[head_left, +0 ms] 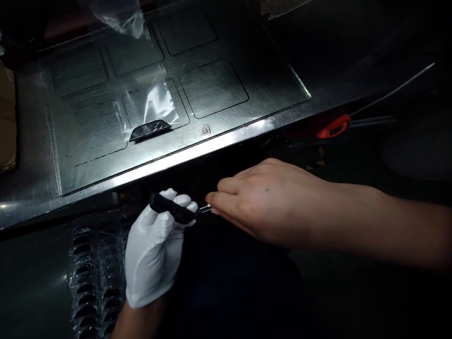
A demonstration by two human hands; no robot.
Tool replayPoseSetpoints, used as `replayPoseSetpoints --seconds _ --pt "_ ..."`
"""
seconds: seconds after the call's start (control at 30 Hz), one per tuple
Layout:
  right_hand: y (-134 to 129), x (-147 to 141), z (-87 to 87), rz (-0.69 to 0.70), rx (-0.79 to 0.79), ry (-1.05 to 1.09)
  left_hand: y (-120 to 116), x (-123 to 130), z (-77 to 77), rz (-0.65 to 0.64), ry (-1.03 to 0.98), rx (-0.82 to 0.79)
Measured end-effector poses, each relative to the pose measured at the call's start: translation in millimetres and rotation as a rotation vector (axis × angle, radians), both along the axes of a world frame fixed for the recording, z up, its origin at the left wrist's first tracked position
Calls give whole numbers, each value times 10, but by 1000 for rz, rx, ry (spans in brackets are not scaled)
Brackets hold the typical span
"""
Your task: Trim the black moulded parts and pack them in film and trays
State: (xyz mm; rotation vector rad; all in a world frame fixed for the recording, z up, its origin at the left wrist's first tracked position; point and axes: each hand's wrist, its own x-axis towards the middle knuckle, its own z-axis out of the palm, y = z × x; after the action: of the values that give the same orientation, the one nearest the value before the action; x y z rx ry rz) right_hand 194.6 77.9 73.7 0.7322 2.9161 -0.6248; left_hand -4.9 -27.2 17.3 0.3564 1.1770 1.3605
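My left hand point(151, 259), in a white glove, is closed around a narrow black curved part point(173, 208) below the table edge. My bare right hand point(264, 202) pinches a thin, shiny metal tool point(204, 209); its exact kind is hidden by the fingers. The tool's tip meets the right end of the black part. A similar black part point(150, 129) with slanted ends lies on the table, at the lower edge of a clear plastic bag point(155, 101).
A glass sheet point(219, 89) with dark outlines covers much of the metal table point(28, 193). Below left, several black pieces in clear plastic point(84, 282) sit in rows. A red handle point(334, 128) shows at right, and a cardboard box point(7, 117) stands at far left.
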Motion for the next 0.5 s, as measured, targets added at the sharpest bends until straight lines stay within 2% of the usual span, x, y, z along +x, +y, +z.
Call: replayPoseSetpoints --seconds 0.17,0.33,0.4,0.5 --pt "-53 -48 -22 -59 50 -18 -29 84 21 91 221 43" --pt "-92 -84 -40 -48 74 -25 -76 137 45 129 481 32" --pt "-104 -94 -46 -49 72 -31 -99 128 50 125 555 -15" --pt "-131 -105 -50 -46 71 -25 -93 123 86 72 686 -193"
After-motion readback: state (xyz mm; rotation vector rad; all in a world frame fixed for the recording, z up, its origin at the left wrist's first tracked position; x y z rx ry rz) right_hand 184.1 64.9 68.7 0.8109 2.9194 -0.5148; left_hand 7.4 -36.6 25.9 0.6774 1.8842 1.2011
